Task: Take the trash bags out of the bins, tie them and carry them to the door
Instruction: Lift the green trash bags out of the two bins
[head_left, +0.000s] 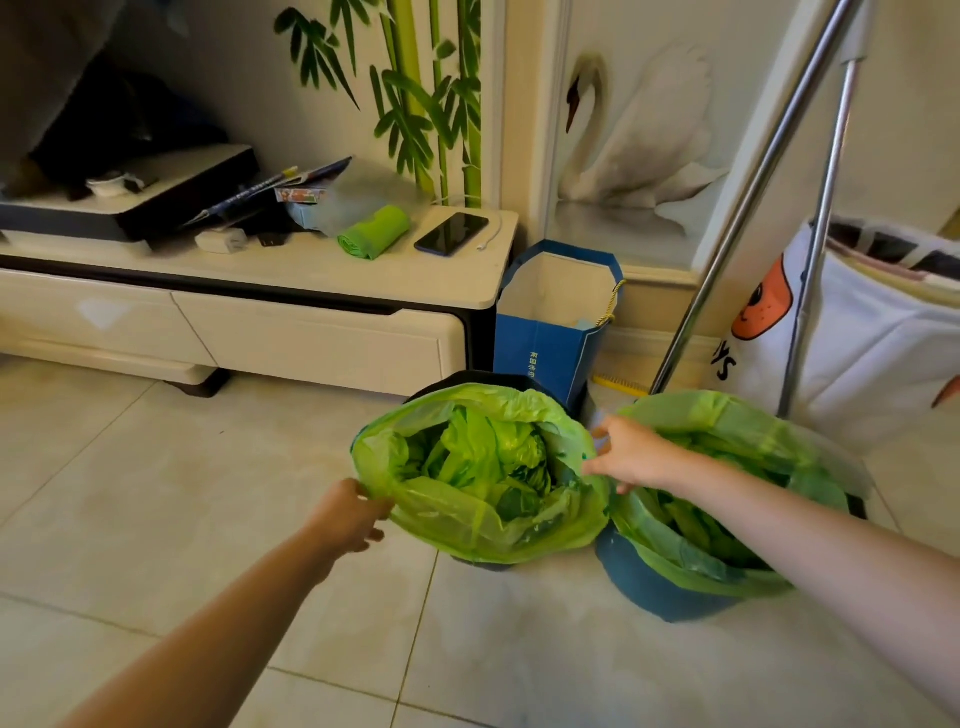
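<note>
Step in hand: first bag being freed from bin; nothing tied yet.
Left trash bag (480, 470) seated in dark bin (470, 378) on floor (156, 493), near cabinet corner.
Bag rim pinched at near-left edge by left hand (349, 514), at right edge by right hand (631, 454).
Second bag (727, 499) untouched in blue bin (654, 587), just beside.
Next move, judged: rim to be gathered, lifted straight up; thin film liable to tear.

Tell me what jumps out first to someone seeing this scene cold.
Two bright green trash bags dominate the floor: the left bag with the left hand and the right hand gripping its rim on opposite sides, and the right bag in a blue bin beside it. Behind, a painted swan fills the wall panel.
</note>
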